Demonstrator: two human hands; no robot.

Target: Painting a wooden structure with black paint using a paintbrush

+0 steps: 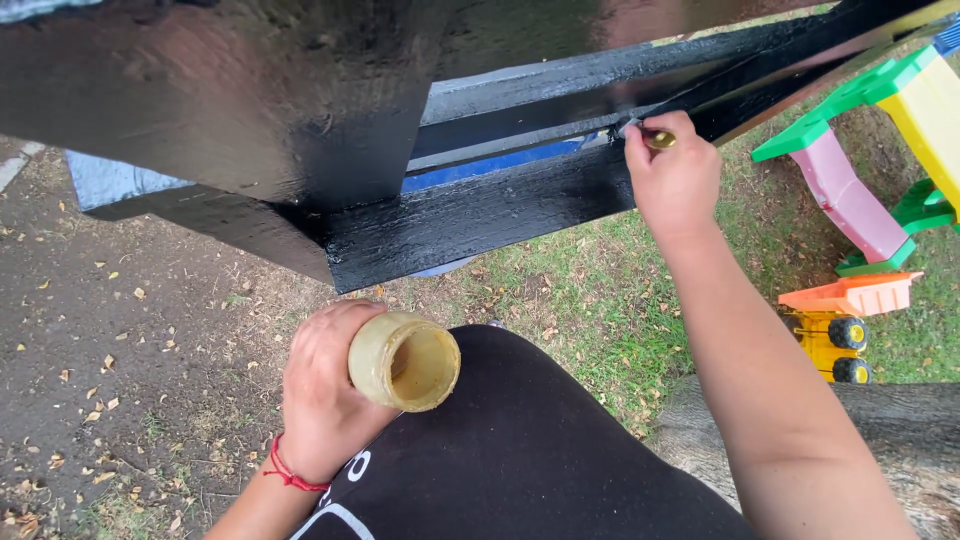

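Painting the black rail (520, 200) at one o'clock, the right hand (675, 180) is closed on what seems a small brush (655, 138); strokes are best drawn along the grain. The jar (405, 362), at six o'clock, is clasped tilted by the left hand (325, 400).

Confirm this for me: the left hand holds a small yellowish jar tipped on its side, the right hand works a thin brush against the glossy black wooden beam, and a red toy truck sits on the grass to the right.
Wrong on one point: the toy truck on the grass is yellow with an orange bed, not red, as the head view shows. The rest stands: the left hand holds the small yellowish jar tipped on its side, and the right hand works a thin brush against the glossy black wooden beam.
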